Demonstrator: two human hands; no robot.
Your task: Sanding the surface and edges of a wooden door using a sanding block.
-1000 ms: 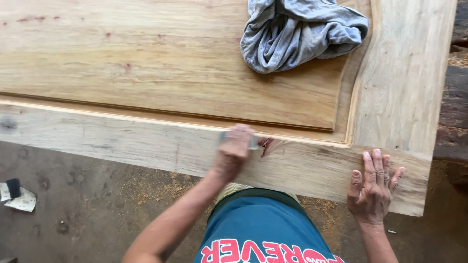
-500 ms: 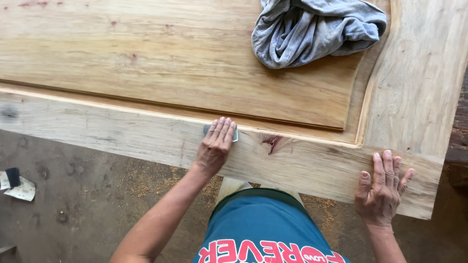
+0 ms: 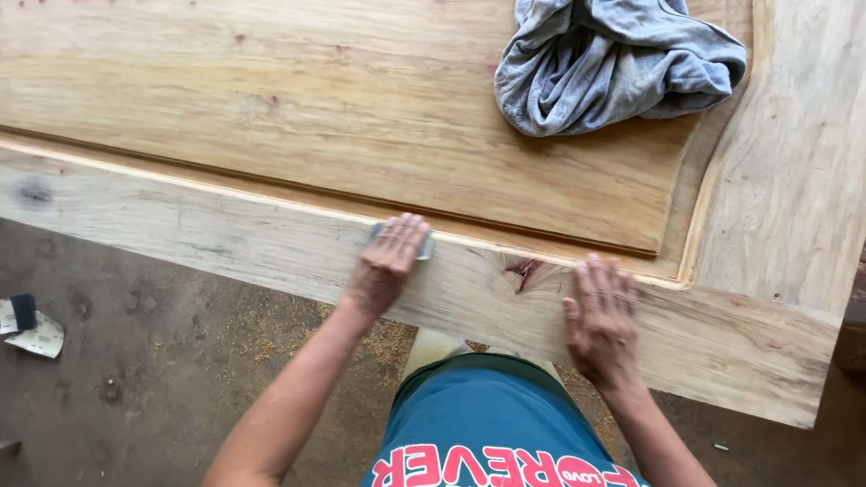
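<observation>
A large wooden door panel [image 3: 361, 117] lies flat in front of me, with a pale outer rail [image 3: 225, 239] along its near edge. My left hand [image 3: 390, 261] presses a small grey sanding pad [image 3: 424, 245] flat on that rail, by the moulded groove. My right hand [image 3: 603, 316] rests flat with fingers spread on the rail further right, just past a dark reddish knot [image 3: 523, 269]. It holds nothing.
A crumpled grey cloth [image 3: 613, 63] lies on the panel at the far right. Below the door's near edge is a dusty floor with sawdust [image 3: 271, 329]. Scraps of sandpaper [image 3: 32, 329] lie on the floor at the left.
My left hand slid the pad leftward along the rail. My right hand moved left from the door's corner toward the knot.
</observation>
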